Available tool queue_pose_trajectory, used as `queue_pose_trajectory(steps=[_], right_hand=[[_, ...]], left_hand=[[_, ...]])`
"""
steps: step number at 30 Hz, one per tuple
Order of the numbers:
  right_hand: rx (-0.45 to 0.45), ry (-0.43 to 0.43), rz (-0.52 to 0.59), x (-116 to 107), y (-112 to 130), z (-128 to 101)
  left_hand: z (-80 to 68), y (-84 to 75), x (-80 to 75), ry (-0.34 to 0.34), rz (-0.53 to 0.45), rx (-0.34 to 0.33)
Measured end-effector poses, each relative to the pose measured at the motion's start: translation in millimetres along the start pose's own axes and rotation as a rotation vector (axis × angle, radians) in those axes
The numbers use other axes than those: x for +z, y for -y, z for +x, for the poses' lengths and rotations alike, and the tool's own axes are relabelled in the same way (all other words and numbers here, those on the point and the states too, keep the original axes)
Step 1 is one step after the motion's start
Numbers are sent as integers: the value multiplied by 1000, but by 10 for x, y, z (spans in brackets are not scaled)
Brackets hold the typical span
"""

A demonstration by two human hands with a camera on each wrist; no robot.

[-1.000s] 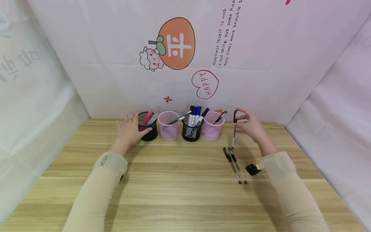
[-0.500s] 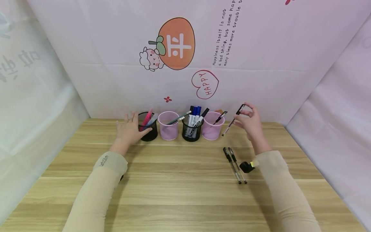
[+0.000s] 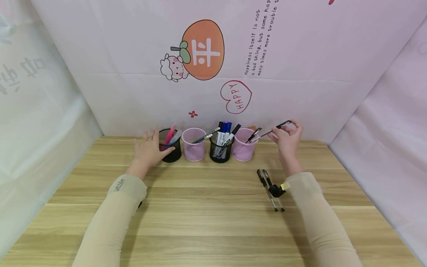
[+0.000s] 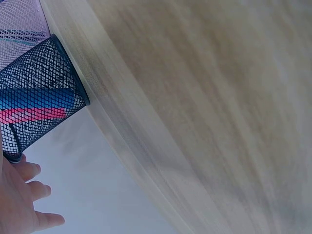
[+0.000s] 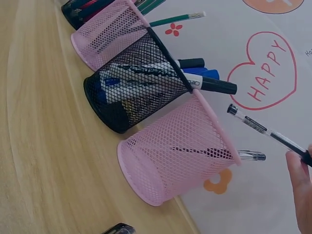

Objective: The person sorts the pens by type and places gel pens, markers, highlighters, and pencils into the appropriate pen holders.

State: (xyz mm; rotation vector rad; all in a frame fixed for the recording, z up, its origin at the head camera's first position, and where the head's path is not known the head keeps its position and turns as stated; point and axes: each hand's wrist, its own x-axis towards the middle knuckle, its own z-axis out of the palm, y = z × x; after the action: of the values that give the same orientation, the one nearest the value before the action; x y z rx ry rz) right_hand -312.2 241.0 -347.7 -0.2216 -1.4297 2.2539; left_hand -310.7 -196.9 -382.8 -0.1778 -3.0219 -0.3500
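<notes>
My right hand [image 3: 288, 142] pinches a black-capped gel pen [image 3: 267, 133] near its cap. The pen slants, its clear-barrelled end just above the mouth of the right pink mesh cup [image 3: 242, 152]. Another gel pen [image 5: 252, 155] leans inside that cup. My left hand [image 3: 149, 149] rests against the leftmost black mesh cup [image 3: 172, 156], fingers spread on its side and thumb across its front. That cup holds a pink pen [image 3: 169, 134] and a blue one [image 4: 39, 99]. Two more gel pens [image 3: 267, 190] lie on the table before my right arm, one partly covered by the wrist camera [image 3: 276, 191].
Between the outer cups stand a pink mesh cup [image 3: 194, 152] with pencils [image 3: 206, 136] and a black mesh cup [image 3: 219, 157] with several markers [image 3: 224, 135]. The row sits at the back edge of the wooden table [image 3: 200, 215], close to a printed white cloth [image 3: 133, 104].
My right hand has lifted the gel pen from near the other two, tipped it toward flat and carried its lower end left over the right pink cup. My left hand has stayed still.
</notes>
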Motion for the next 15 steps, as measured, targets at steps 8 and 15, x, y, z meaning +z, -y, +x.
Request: queue_pose_trajectory(steps=[8,15], right_hand=[[-126,-42,15,11,-137,-11],[-147,-27,-12,13,-211,-23]], left_hand=[[13,13,33,-11,2,-2],[16,5,28,-11,3,0]])
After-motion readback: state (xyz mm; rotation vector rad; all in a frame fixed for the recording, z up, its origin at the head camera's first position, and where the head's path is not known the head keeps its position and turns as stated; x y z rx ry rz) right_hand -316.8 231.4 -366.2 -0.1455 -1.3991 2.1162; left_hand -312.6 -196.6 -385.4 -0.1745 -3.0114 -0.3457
